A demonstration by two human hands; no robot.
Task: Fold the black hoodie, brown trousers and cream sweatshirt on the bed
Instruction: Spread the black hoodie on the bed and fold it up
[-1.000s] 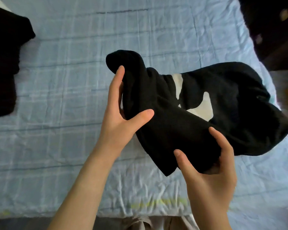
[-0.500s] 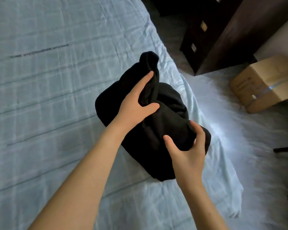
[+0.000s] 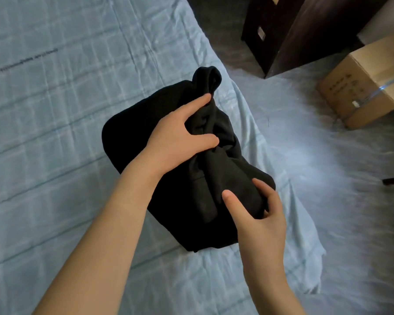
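1. We find the black hoodie [image 3: 187, 219] bundled at frame centre, on the bed [image 3: 55, 110] near its right edge.
2. Its long axis runs from lower centre to upper centre, the narrow rolled end (a knob of cloth) pointing at the frame's top.
3. The left hand [image 3: 175, 142] grips bunched cloth just below that end.
4. The right hand [image 3: 259, 219] grips the lower right corner, thumb on top, fingers curled beneath.
5. Upper right: a cardboard box [image 3: 369, 80] beside a dark cabinet [image 3: 293, 30].

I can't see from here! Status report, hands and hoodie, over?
Left grip and right grip both hold the black hoodie. Hoodie bundled near the bed edge. Nothing in the way.
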